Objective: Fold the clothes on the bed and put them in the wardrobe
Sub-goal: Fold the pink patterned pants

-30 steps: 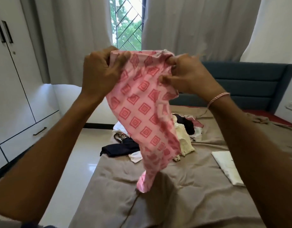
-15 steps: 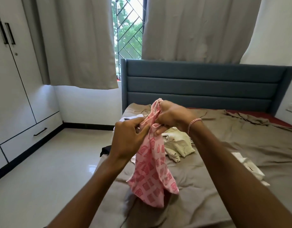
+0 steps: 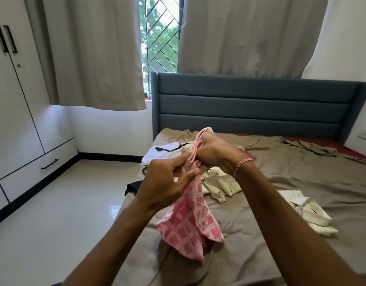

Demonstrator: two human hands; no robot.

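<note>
Pink patterned garment (image 3: 190, 219) hangs bunched above near edge of bed (image 3: 301, 182). Left hand (image 3: 165, 182) pinches its upper part; right hand (image 3: 215, 153) grips the top hem. Loose clothes pile (image 3: 217, 180) just beyond; wardrobe (image 3: 19, 112) at left.

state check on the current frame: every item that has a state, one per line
pink cloth: unfolded, bunched, hanging from both hands
left hand: pinches the cloth below its top edge
right hand: grips the cloth's top edge
wardrobe doors: closed
drawer: closed
curtains: parted in the middle
cream garment: crumpled on the bed
white shirt: rumpled, on the bed to the right
bed: sheet wrinkled
</note>
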